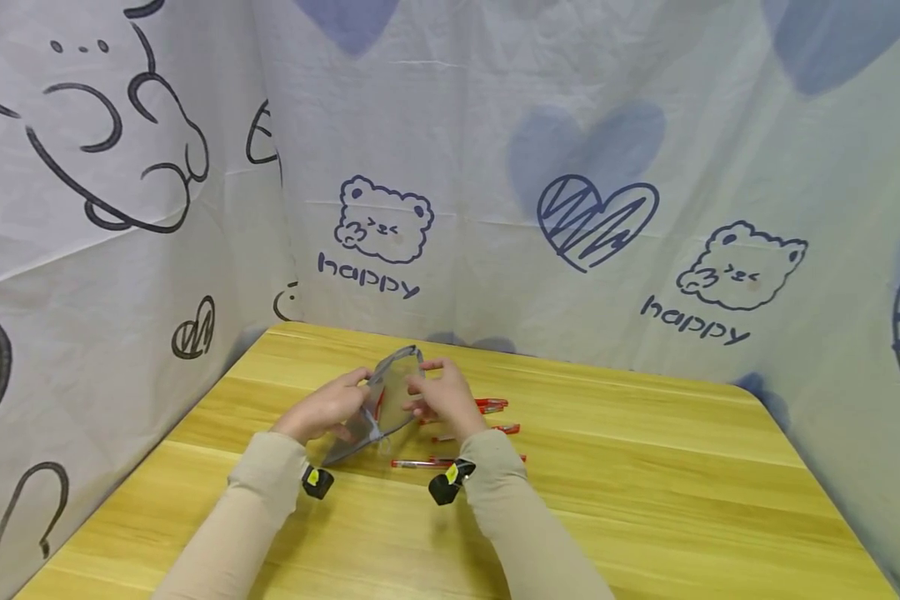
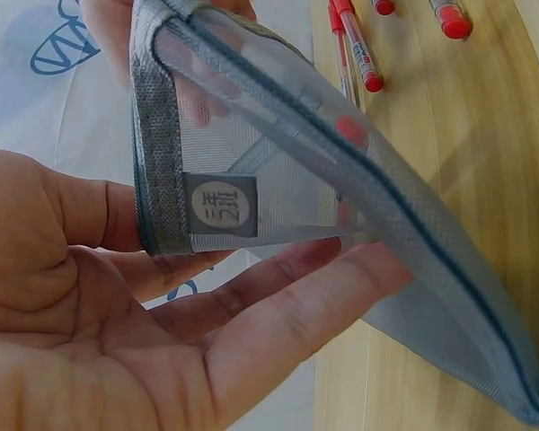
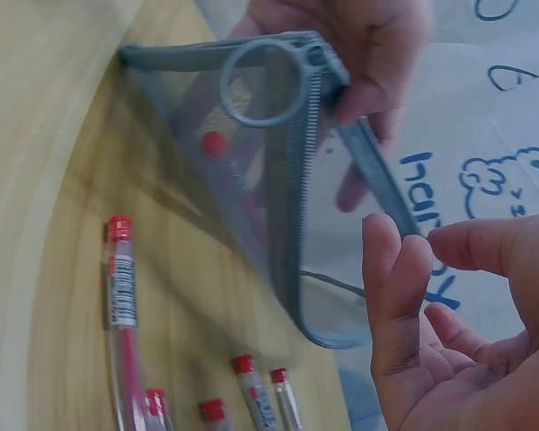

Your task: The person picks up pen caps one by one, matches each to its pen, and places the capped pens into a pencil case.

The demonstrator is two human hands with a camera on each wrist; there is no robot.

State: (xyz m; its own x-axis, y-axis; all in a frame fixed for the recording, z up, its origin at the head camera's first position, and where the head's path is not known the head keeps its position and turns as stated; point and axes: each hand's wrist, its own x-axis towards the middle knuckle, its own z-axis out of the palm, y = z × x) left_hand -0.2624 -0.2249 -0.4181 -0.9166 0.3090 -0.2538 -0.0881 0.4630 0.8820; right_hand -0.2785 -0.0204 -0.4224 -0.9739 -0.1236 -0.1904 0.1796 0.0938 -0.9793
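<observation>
The step in hand seems to be holding the pouch [image 1: 353,437] apart for loading; it sits left of centre on the worktop [image 1: 645,467], tilted up between the two hands, with its mouth [image 3: 302,197] gaping; the left hand [image 1: 333,406] pinches one side of the mouth, thumb and fingers on either face of the mesh; the right hand [image 1: 447,395] has its fingertips bent together on the opposite rim, a light pinch by the look of it; a red cap [image 3: 214,144] shows through the mesh, though whether that pen is inside is hard to tell; the mouth faces right, towards the loose pens [image 1: 414,463], its long axis running from the near end, where the ring [image 3: 260,122] hangs, to the far end, while the body tapers left and nearer the wearer; the pens lie roughly side to side; the next move probably calls for a steady left grip, freeing the right to take a pen.
</observation>
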